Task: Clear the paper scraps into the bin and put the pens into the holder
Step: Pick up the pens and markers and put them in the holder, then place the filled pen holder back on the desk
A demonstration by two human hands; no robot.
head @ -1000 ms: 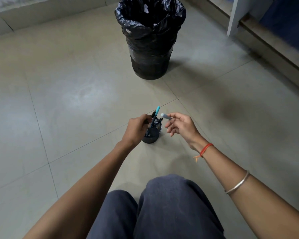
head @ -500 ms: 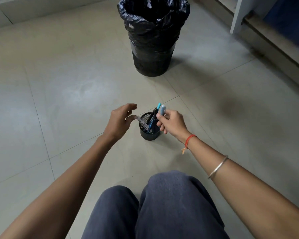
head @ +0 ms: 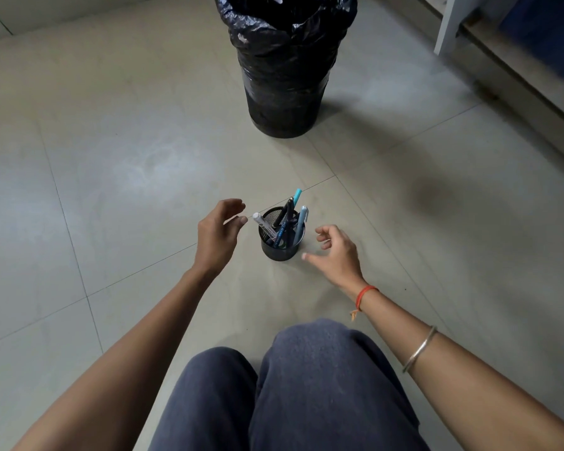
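A black mesh pen holder (head: 282,248) stands on the tiled floor with several pens in it, among them a white marker (head: 263,225), a teal pen (head: 296,196) and a pale blue pen (head: 301,219). My left hand (head: 218,236) hovers just left of the holder, fingers apart, holding nothing; its thumb is close to the marker's tip. My right hand (head: 337,252) is just right of the holder, open and empty. A bin (head: 287,66) lined with a black bag stands further away; a white scrap shows inside at its rim.
My knees in dark blue trousers (head: 300,388) fill the near floor. A white furniture leg (head: 446,24) and a low ledge (head: 515,70) run along the far right. A wall base crosses the top left.
My right hand has let go of the pale blue pen, which now stands in the holder, and drawn back to the right. My left hand has come off the holder and opened.
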